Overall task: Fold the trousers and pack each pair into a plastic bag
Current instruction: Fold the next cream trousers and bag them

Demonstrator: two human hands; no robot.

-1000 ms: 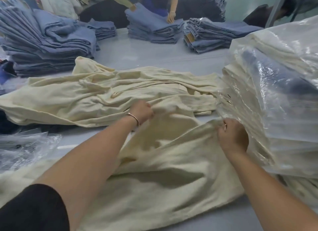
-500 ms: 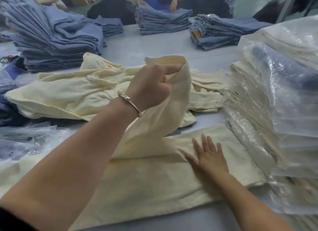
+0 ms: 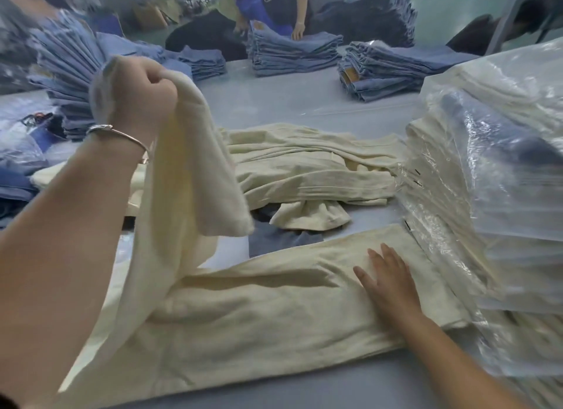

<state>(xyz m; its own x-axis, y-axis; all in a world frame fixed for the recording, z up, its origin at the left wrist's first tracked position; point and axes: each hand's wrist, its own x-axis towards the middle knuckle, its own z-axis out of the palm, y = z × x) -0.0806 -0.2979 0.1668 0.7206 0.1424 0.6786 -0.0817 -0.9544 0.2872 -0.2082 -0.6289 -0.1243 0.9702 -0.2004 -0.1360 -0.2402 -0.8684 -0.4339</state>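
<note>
A pair of cream trousers point(image 3: 259, 323) lies across the grey table point(image 3: 289, 104) in front of me. My left hand point(image 3: 143, 101) grips one end of them in a fist and holds it up high, so the cloth hangs down from it. My right hand point(image 3: 387, 277) lies flat, fingers spread, pressing the part that rests on the table. A heap of more cream trousers point(image 3: 304, 165) lies behind. At the right stands a stack of cream trousers packed in clear plastic bags point(image 3: 493, 180).
Stacks of folded blue jeans point(image 3: 289, 52) stand along the far side and at the left point(image 3: 67, 83). A person point(image 3: 274, 9) works at the far stack. A blue piece of cloth point(image 3: 274, 238) lies between the cream heap and my trousers.
My left hand has lifted the trouser end up from the table and to the left. My right hand let go of the cloth edge and now presses flat on the trousers.
</note>
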